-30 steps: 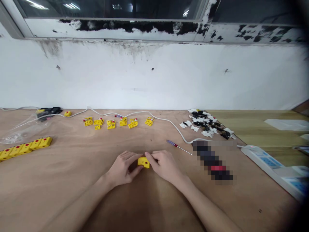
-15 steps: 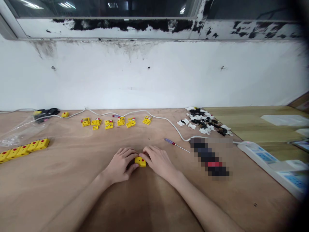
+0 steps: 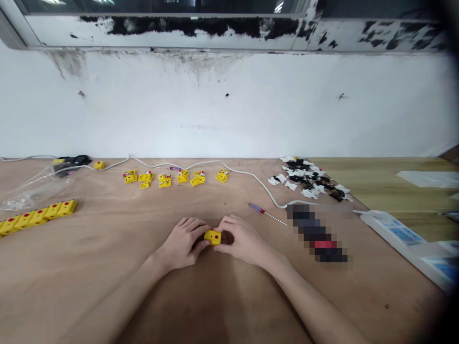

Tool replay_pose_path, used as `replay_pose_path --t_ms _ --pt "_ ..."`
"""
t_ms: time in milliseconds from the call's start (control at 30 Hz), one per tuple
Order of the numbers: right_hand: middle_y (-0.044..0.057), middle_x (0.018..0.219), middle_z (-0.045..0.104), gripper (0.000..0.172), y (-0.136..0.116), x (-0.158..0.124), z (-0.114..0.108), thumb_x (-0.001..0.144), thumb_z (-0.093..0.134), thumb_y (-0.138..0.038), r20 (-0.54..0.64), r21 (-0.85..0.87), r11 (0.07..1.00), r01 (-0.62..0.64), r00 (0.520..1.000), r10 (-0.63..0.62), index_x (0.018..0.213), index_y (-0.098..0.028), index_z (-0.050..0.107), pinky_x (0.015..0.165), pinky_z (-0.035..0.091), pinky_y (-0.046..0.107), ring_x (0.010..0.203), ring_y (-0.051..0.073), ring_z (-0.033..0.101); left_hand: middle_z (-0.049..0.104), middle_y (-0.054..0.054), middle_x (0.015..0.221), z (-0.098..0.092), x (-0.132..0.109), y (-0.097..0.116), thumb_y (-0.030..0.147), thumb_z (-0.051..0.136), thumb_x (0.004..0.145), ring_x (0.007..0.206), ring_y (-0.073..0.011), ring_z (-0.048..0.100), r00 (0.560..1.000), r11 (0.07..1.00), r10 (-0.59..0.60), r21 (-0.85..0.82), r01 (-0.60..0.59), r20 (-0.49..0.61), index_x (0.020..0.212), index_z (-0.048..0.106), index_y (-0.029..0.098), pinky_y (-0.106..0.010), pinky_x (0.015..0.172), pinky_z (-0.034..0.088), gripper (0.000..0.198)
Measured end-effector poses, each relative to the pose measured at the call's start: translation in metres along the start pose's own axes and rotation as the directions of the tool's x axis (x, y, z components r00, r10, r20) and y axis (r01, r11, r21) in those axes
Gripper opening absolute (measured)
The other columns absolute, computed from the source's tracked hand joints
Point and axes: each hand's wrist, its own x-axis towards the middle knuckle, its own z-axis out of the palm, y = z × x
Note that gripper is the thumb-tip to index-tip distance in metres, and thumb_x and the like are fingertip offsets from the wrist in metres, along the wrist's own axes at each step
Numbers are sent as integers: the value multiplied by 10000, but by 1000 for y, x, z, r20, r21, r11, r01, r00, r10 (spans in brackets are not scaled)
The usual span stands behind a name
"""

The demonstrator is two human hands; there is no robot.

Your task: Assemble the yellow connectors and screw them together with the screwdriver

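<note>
Fingers point(image 3: 195, 225) hide part of the yellow block point(image 3: 213, 237); a pixelated patch point(image 3: 317, 234) masks something on the right.

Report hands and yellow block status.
Left hand and right hand both grip small yellow plastic block with red dot. Purple-handled thin metal screwdriver lies apart on brown wooden table.
</note>
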Motion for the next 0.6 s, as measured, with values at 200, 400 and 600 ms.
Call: replay_pose_path --t_ms 200,400,600 --pt "19 946 647 363 -9 -2 14 628 901 -321 -79 -26 986 -166 983 164 835 -214 621 802 433 344 938 236 564 640 -91 1221 0 0 -1 292 487 978 1109 -254 570 1000 1000 -6 -11 6 6 1308 560 217 -419 978 432 347" --pt "36 902 656 294 -18 -4 18 693 854 -330 -69 -41 962 -271 961 268 832 -210 625 757 438 345 915 249 582 637 -90 1223 0 1 0 303 481 985 1133 -258 567 1000 1000 -2 -18 2 1 1309 575 247 -425 986 435 342" --pt "42 1012 662 311 -5 -4 12 747 832 -391 -13 -9 993 -114 993 114 995 -248 710 865 451 366 1008 252 584 646 -83 1214 -4 1 -2 349 598 925 1145 -256 571 1000 999 -17 -51 16 -23 1214 629 242 -415 988 445 309"
